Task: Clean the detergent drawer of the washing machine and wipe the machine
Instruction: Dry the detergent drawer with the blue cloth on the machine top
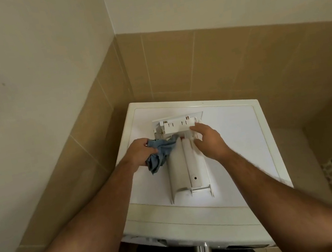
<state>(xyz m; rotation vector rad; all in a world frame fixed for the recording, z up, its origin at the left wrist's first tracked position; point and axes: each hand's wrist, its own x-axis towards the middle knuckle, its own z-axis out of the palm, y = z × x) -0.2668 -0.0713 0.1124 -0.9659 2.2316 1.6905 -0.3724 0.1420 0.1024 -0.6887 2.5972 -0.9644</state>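
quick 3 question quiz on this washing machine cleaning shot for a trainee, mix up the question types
1. True or false: the detergent drawer lies on top of the washing machine.
2. Which of the hands grips the blue cloth? A. left hand B. right hand C. both
3. Fill in: the right hand's fingers are ____ as they rest on the drawer's right side.

Key: 1 true; 2 A; 3 straight
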